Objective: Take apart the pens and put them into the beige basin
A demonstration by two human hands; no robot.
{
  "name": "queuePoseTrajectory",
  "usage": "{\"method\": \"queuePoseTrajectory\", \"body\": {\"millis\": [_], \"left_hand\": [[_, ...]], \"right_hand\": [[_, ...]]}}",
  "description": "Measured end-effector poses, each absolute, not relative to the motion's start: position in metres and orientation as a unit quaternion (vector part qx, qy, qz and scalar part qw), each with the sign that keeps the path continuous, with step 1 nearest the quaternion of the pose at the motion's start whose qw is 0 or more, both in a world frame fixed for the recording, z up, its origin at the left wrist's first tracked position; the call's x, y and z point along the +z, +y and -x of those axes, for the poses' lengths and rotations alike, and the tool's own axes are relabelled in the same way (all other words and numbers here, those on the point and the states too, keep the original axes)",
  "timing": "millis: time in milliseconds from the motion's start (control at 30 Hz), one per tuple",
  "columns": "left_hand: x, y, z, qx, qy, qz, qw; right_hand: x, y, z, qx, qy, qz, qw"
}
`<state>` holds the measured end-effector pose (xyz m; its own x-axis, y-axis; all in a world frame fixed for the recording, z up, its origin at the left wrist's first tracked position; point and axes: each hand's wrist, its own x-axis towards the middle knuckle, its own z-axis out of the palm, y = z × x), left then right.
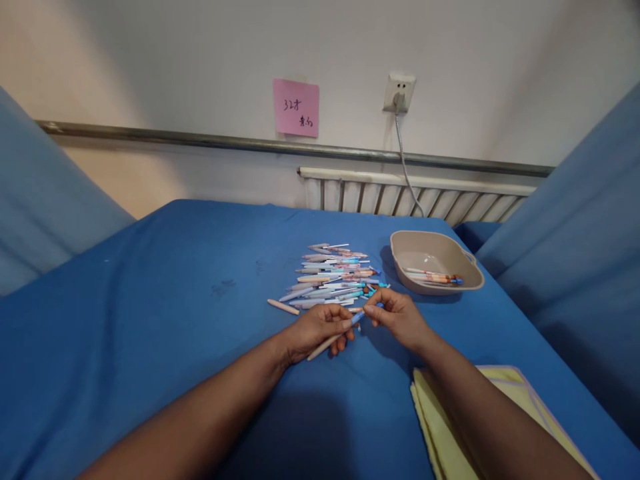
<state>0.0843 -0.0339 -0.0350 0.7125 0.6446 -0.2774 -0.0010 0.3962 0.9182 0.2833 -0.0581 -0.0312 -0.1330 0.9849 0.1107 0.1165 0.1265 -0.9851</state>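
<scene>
My left hand (pixel 320 329) is closed around a pen (pixel 324 347) with a beige barrel and a blue section near its upper end. The pen slants up to the right. My right hand (pixel 397 317) pinches at its blue end, fingertips close to those of my left hand; exactly what lies between them is partly hidden. Just beyond both hands spreads a pile of pens (pixel 330 277) in pale, pink, blue and brown tones. One beige pen barrel (pixel 283 307) lies at the pile's near left edge.
A beige plastic basin (pixel 435 243) with several pens (pixel 433 277) inside stands right of the pile. Under my right forearm lies a folded yellow cloth (pixel 440 427). Blue fabric (pixel 150 300) covers the table. Behind are a metal rail (pixel 225 141), a radiator (pixel 365 193) and a plugged socket (pixel 399 92).
</scene>
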Motion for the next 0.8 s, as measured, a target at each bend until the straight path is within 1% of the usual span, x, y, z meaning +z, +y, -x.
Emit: {"method": "queuePoseTrajectory", "body": {"millis": [167,267,400,533,600,800], "left_hand": [[-0.0359,-0.0345,-0.0842,0.207,0.312,-0.515,0.771],[-0.0367,-0.0335,-0.0838,0.211,0.311,-0.507,0.775],[-0.0371,-0.0313,-0.0830,0.213,0.318,-0.487,0.785],[-0.0358,-0.0308,-0.0830,0.214,0.329,-0.470,0.791],[-0.0347,-0.0310,-0.0832,0.217,0.334,-0.462,0.792],[-0.0329,-0.0302,-0.0832,0.222,0.333,-0.450,0.799]], "right_hand": [[-0.0302,-0.0596,-0.2830,0.460,-0.596,0.473,0.457],[-0.0311,-0.0595,-0.2813,0.477,-0.587,0.465,0.460],[-0.0315,-0.0589,-0.2793,0.540,-0.528,0.444,0.482],[-0.0285,-0.0588,-0.2824,0.645,-0.395,0.397,0.519],[-0.0266,-0.0586,-0.2850,0.677,-0.351,0.379,0.525],[-0.0275,-0.0554,-0.2865,0.662,-0.382,0.375,0.524]]}}
